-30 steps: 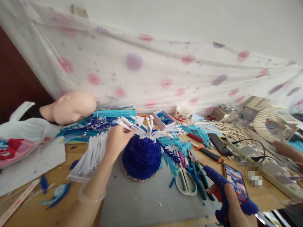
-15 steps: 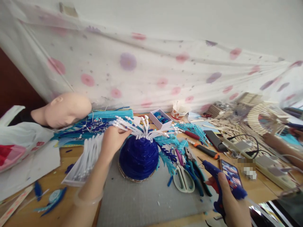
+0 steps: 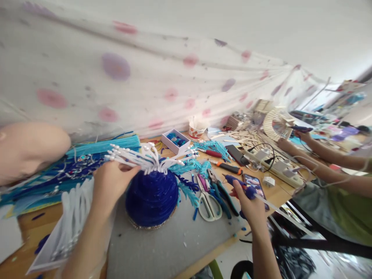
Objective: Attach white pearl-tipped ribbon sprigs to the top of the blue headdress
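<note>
My left hand (image 3: pixel 110 182) is closed, pinching the white pearl-tipped sprigs (image 3: pixel 136 157) that fan out from the top of a dark blue dome-shaped headpiece (image 3: pixel 151 197). The headpiece stands on a grey mat (image 3: pixel 162 248). My right hand (image 3: pixel 250 203) grips a blue glue gun (image 3: pixel 236 182), nozzle pointing left, to the right of the headpiece and just above the table's front edge. Teal feather-like pieces (image 3: pixel 192 170) stick out of the headpiece's right side.
White-handled scissors (image 3: pixel 207 201) and pliers lie between headpiece and glue gun. A phone (image 3: pixel 254 184), a small white box (image 3: pixel 174 140), a paper cup (image 3: pixel 196 132) and a mannequin head (image 3: pixel 26 149) sit around. Another person's arms (image 3: pixel 319 162) work at the right by a power strip (image 3: pixel 279 168).
The view has swung right and closer. My right hand with the glue gun has lifted up and in toward the headpiece. My left hand keeps its pinch on the white sprigs.
</note>
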Demonstrator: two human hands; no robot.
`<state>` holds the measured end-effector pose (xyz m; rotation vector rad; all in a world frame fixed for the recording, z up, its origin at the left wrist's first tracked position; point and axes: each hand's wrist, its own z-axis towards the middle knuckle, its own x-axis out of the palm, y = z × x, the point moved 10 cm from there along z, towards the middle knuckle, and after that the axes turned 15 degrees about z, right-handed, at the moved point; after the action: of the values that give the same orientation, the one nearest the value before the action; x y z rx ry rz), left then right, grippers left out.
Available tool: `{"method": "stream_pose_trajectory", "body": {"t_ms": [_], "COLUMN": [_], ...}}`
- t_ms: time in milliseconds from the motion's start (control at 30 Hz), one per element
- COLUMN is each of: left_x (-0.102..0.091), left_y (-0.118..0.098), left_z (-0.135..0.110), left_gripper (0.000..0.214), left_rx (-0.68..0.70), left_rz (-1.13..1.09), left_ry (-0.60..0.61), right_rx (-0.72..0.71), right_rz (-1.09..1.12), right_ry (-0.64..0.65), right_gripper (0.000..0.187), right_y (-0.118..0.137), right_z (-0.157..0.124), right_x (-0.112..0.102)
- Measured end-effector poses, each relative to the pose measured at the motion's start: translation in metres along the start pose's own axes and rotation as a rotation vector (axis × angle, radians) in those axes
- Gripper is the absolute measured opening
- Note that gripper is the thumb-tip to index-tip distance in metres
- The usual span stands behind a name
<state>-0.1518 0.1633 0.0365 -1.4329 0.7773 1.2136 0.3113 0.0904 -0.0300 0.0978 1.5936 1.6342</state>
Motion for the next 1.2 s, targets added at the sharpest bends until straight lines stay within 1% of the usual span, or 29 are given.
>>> {"method": "stream_pose_trajectory", "body": {"t_ms": [100,167,300,433,533,633,700,767,833,900,933,1033,1133,1200], "left_x": [0.003,0.004,0.003,0.001,0.000,-0.001,0.000,-0.001,-0.002,-0.004,-0.005,-0.007,-0.011,-0.012], "left_y": [0.003,0.004,0.004,0.003,0.003,0.004,0.005,0.005,0.002,0.000,-0.001,-0.003,-0.006,-0.009], "left_z": [0.003,0.005,0.008,0.009,0.011,0.012,0.012,0.012,0.012,0.011,0.011,0.008,0.003,0.000], "left_gripper": [0.045,0.048,0.052,0.056,0.053,0.050,0.046,0.042,0.043,0.047,0.049,0.048,0.045,0.041], "left_rx": [0.014,0.021,0.010,0.010,0.034,0.054,0.050,0.053,0.082,0.104,0.109,0.105,0.093,0.106], "left_rz": [0.003,-0.010,-0.004,0.039,0.056,0.078,0.096,0.094,0.066,0.023,0.005,0.048,0.182,0.208], "left_ry": [0.002,0.000,-0.004,-0.005,-0.016,-0.029,-0.034,-0.045,-0.069,-0.094,-0.101,-0.092,-0.075,-0.052], "right_rx": [0.072,0.089,0.084,0.072,0.061,0.062,0.078,0.097,0.078,0.019,-0.006,-0.033,-0.040,-0.052], "right_rz": [-0.052,-0.068,-0.094,-0.111,-0.137,-0.214,-0.271,-0.302,-0.292,-0.236,-0.204,-0.178,-0.221,-0.222], "right_ry": [0.016,0.030,0.061,0.090,0.090,0.035,0.006,0.059,0.202,0.285,0.302,0.302,0.276,0.274], "right_gripper": [0.063,0.063,0.058,0.056,0.052,0.043,0.037,0.033,0.037,0.042,0.043,0.044,0.041,0.039], "right_y": [-0.013,-0.019,-0.028,-0.033,-0.035,-0.033,-0.027,-0.019,-0.004,0.017,0.027,0.046,0.053,0.056], "right_z": [0.011,0.020,0.033,0.032,0.023,0.010,-0.003,-0.020,-0.037,-0.050,-0.054,-0.057,-0.055,-0.056], "right_x": [0.008,0.013,0.022,0.027,0.022,0.003,-0.013,-0.019,-0.010,0.000,0.004,0.012,0.013,0.015]}}
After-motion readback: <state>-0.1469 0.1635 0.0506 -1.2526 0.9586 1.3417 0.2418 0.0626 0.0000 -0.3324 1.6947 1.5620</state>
